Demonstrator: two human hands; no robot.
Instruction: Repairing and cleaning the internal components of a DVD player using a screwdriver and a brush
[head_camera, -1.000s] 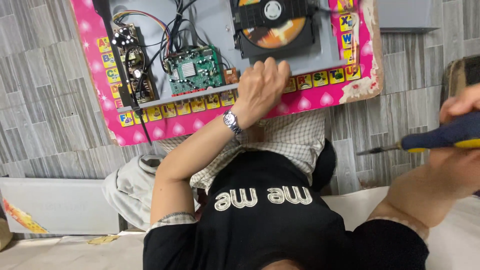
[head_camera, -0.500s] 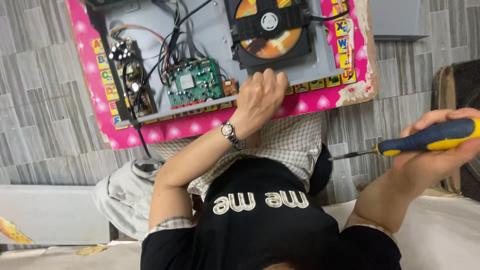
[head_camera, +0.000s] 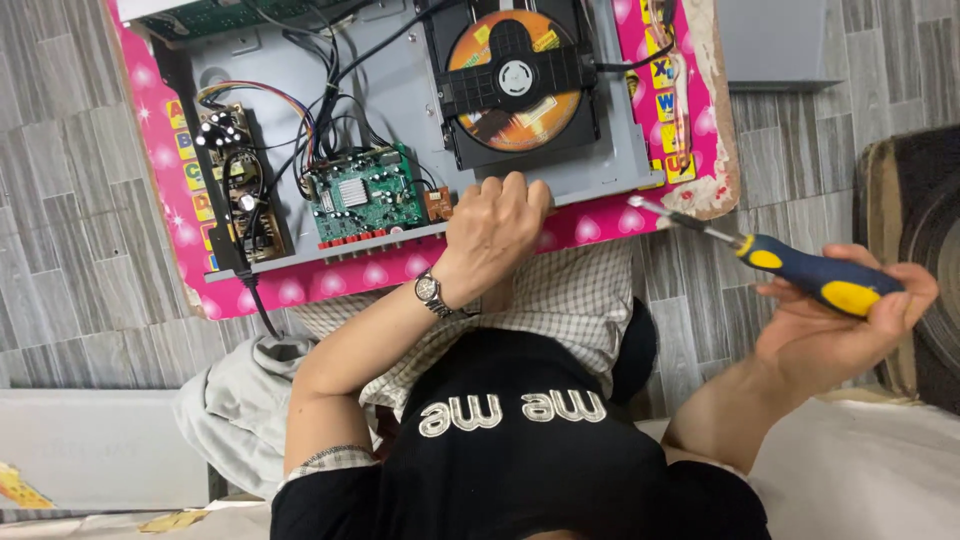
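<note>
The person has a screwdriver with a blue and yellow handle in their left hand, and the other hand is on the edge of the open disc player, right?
Not quite. In the head view the screwdriver with the blue and yellow handle is in the right hand, not the left. It is the left hand, with the wristwatch, that rests on the edge of the open disc player.

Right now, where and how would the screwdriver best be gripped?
By its thick blue-and-yellow handle, coming from the right end, where the right hand already cradles it. The thin bare shaft points left toward the opened disc player, so it should stay free. The left hand rests on the player's edge.
</note>
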